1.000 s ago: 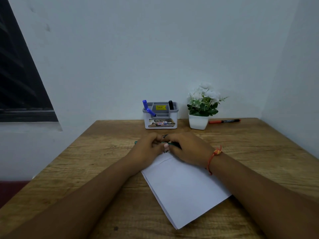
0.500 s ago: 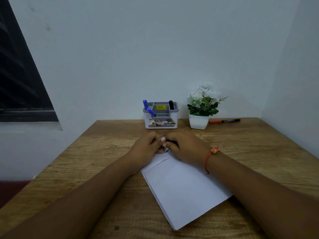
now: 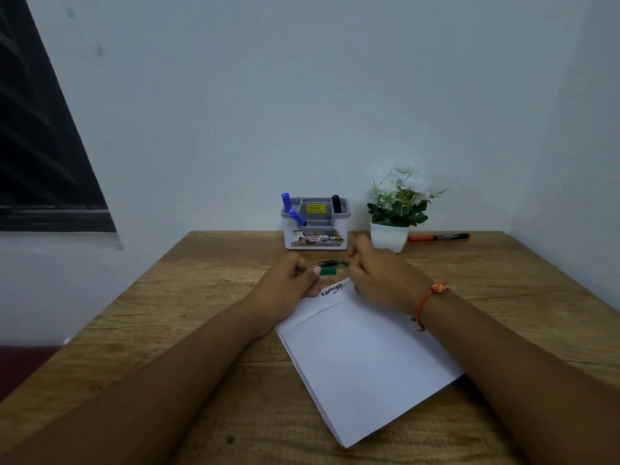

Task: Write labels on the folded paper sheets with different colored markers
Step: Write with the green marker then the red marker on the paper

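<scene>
A stack of folded white paper sheets [image 3: 365, 360] lies tilted on the wooden table [image 3: 208, 290], with a black scribbled label [image 3: 332, 290] at its far corner. My left hand [image 3: 288, 280] pinches a green marker cap [image 3: 328, 271] just beyond that corner. My right hand [image 3: 379, 273], with an orange wrist thread, has its fingers curled round the green marker [image 3: 330, 262]. The marker's tip end points left toward the cap. The two hands are a short gap apart, and the marker's body is mostly hidden in my right hand.
A white and grey desk organizer [image 3: 315, 226] at the back holds two blue markers [image 3: 291, 208] and a black marker [image 3: 336, 203]. A white pot of flowers [image 3: 391, 234] stands to its right. A red marker [image 3: 437, 236] lies behind the pot. Walls close the back and right.
My hands, joined over the paper's far corner before, have pulled apart. The green cap has come off the marker into my left hand, and the black label is uncovered.
</scene>
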`<state>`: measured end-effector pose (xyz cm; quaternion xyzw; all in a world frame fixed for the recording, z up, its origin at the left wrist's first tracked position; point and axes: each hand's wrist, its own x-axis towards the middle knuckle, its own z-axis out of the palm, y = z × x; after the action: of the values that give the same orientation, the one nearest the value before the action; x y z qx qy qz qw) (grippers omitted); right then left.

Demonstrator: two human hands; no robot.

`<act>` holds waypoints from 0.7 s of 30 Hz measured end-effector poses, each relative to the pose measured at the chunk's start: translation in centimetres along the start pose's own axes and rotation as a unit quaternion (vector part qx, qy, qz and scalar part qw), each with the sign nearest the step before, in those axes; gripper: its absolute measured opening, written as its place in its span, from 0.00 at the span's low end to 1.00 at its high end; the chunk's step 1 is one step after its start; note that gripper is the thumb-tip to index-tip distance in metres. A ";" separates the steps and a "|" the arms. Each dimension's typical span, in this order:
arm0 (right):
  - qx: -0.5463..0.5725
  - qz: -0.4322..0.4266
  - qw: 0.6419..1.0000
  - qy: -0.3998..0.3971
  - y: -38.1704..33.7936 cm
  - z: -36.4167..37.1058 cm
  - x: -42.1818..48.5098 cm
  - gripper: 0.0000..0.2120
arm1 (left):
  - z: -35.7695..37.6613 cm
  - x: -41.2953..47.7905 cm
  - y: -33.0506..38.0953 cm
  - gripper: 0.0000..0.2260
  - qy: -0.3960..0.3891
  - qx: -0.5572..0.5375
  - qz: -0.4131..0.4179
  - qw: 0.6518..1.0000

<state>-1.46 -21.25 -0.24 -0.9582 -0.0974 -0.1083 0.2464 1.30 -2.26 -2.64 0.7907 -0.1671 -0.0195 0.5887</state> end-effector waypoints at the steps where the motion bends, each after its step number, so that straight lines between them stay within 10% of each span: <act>1: 0.014 0.015 1.000 0.010 0.3 -0.5 0.0 0.07 | 0.0 0.1 -0.1 0.06 0.001 0.021 -0.003 1.000; 6: 0.175 0.064 0.981 0.057 1.2 -0.8 -0.2 0.11 | -0.2 0.0 0.1 0.07 0.006 0.110 -0.009 0.994; 12: 0.501 0.210 0.837 0.066 0.0 -1.1 0.5 0.09 | 0.1 -0.8 0.7 0.09 -0.013 0.203 0.057 0.977; 21: 0.423 0.221 0.875 0.078 0.8 0.5 0.5 0.07 | 0.3 -1.0 0.8 0.08 -0.027 0.220 0.078 0.972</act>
<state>-0.66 -21.64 -0.92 -0.7475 0.0999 -0.0737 0.6526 0.11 -2.43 -2.18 0.8844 -0.2444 0.0427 0.3954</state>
